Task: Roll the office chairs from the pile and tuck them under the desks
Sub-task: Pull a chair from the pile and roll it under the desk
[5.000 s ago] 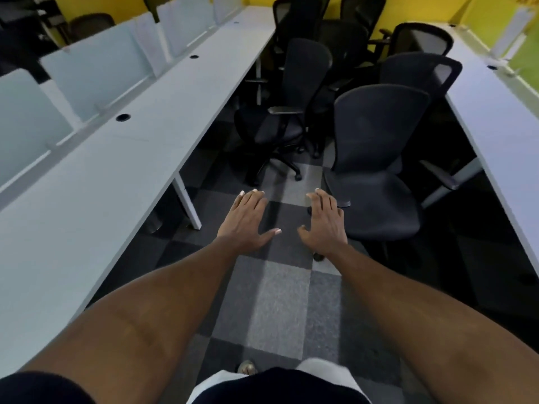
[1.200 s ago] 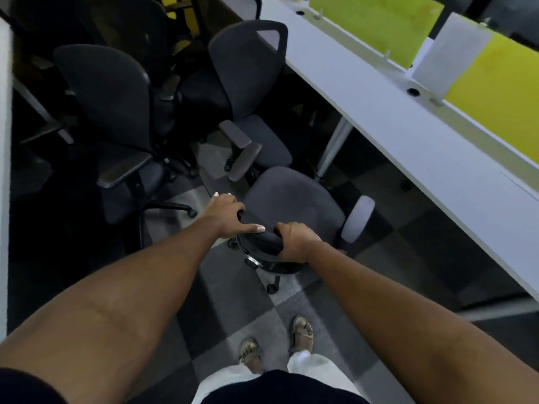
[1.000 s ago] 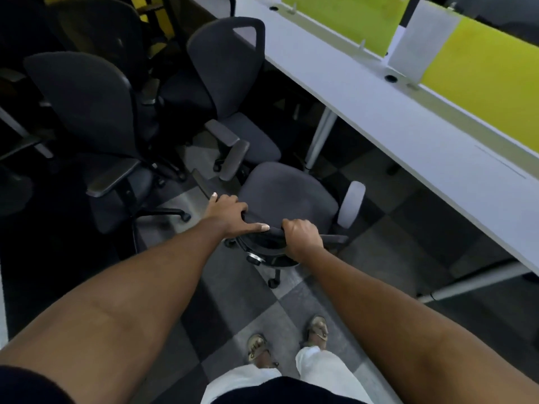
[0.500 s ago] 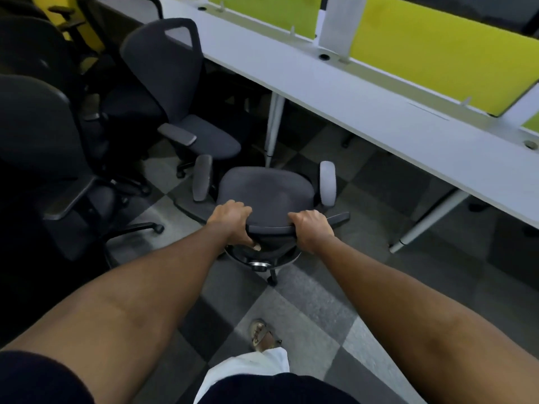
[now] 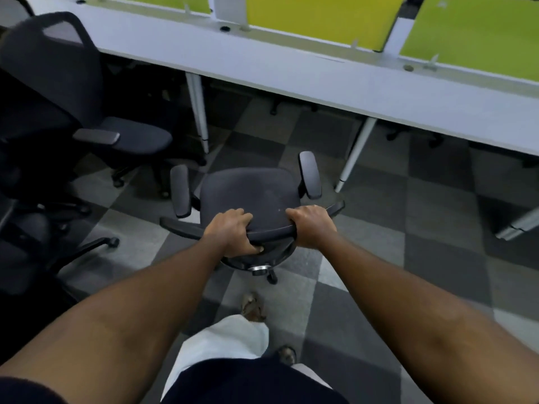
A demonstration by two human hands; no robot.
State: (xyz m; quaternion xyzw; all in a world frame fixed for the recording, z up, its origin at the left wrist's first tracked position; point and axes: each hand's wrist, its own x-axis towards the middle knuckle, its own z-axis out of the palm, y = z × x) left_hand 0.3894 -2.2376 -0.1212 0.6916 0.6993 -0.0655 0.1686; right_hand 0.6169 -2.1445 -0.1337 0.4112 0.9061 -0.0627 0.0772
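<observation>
Dark grey fabric office chair with padded armrests [image 5: 248, 191] stands on the checkered carpet [image 5: 379, 199], facing the gap under the long white desk [image 5: 291, 74] but not yet tucked in; at least 2 more black chairs [image 5: 58, 91] wait in the pile at left. Left hand [image 5: 230, 233] and right hand [image 5: 310, 227], set apart, each grip the backrest's top edge, with the seat just ahead of them

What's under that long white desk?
Two white legs, checkered carpet and what look like dark chair wheels further back. Beyond that, the desktop hides everything.
</observation>
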